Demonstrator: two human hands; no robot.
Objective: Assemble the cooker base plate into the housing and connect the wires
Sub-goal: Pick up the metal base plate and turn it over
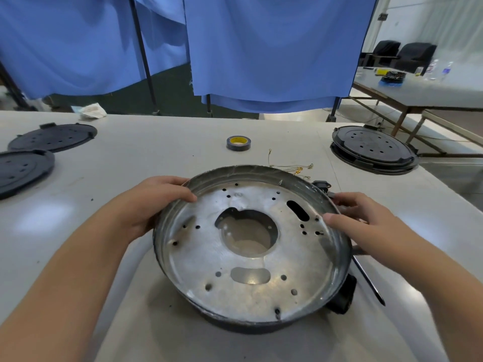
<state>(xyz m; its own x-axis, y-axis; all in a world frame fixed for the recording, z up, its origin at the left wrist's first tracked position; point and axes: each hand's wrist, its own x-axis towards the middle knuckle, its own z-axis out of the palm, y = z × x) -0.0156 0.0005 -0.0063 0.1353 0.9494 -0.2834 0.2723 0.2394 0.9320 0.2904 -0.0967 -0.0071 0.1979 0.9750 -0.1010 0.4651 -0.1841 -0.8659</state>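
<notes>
The left hand (156, 202) grips the left rim and the right hand (363, 220) the right rim of the base plate (248, 246), centre frame on the table (130, 158). The loose wires (290, 167) lie just beyond its far rim, upper right, nearer the right hand.

The white table (146, 163) carries the metal housing (337, 262) at centre front, with a screwdriver (368, 280) just beside its right edge. Behind lie a tape roll (238, 143) and thin wires (287, 167). Two black plates (52, 137) rest far left, stacked black plates (373, 150) far right.
</notes>
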